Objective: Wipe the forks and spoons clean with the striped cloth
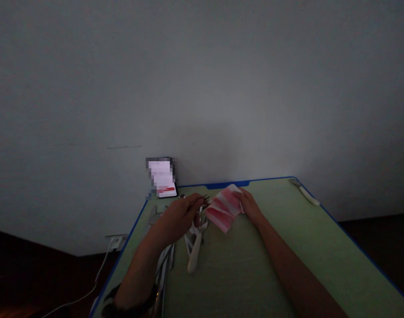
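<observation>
My left hand pinches a small metal fork at the fingertips. This is a narrow grip, and I think the fingers hold it close to the dark tines, because only this end shows past them; the rest is hidden. The tines point away from me and a little right, toward my right hand. That hand lies on the edge of a pink-and-white napkin, just beside the fork. Its fingers seem to keep the napkin in its place, but I cannot tell if they truly grip it. The napkin's long axis is slanted, from far right to near left. Below my left hand, a white-handled utensil lies with its handle toward me, and a pile of cutlery lies to its left, under my left wrist. All this is on a green table with a blue edge. Past my right hand, at the far corner, lies a second white-handled utensil.
</observation>
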Motion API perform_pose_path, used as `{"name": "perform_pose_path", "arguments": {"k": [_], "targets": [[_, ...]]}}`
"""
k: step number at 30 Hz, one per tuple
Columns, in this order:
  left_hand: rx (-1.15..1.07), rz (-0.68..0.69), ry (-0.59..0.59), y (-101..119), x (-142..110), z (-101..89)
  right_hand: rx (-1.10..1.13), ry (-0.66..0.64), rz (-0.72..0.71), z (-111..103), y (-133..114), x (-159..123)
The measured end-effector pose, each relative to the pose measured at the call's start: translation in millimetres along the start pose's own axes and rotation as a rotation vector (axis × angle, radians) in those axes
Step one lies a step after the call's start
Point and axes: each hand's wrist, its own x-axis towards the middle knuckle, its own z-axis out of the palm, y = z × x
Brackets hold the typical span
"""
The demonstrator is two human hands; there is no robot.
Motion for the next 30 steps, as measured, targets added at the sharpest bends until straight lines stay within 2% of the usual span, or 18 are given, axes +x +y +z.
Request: {"name": "perform_pose_path", "arguments": {"k": [2, 4, 7, 11, 13, 17, 21, 23, 28, 30], "targets": [[0.073, 0.034, 0.056, -1, 0, 0.7, 0.059, 0.019, 0.03, 1, 1, 1], [0.077, 0.058, 0.051, -4, -1, 1.4, 0.132, 0.061, 0.062, 3, 3, 3], [0.025, 0.049, -0.049, -8, -4, 1.5, 0.233, 0.089, 0.12, 6, -3, 7], [-0.092, -0.048, -0.134, -8, -8, 0.3, 0.339, 0.05, 0.152, 9, -35, 7], [-0.079, -0.045, -0.093, -4, -7, -0.8, 0.394, 0.014, 0.141, 10, -59, 3], [-0.013, 0.004, 0.077, 10, -7, -3.2, 0.694, -0.029, 0.169, 16, -105, -12], [-0.152, -0.14, -0.009, 31, -13, -5.0, 0.733, 0.026, 0.236, 33, -140, -38], [-0.137, -0.126, -0.002, 40, -18, -5.4, 0.73, 0.02, 0.205, 41, -152, -50], [-0.097, 0.03, 0.192, 47, -22, -3.3, 0.75, -0.12, 0.262, 47, -161, -62], [-0.111, 0.027, 0.192, 46, -23, -1.9, 0.732, -0.15, 0.25, 45, -159, -61]]}}
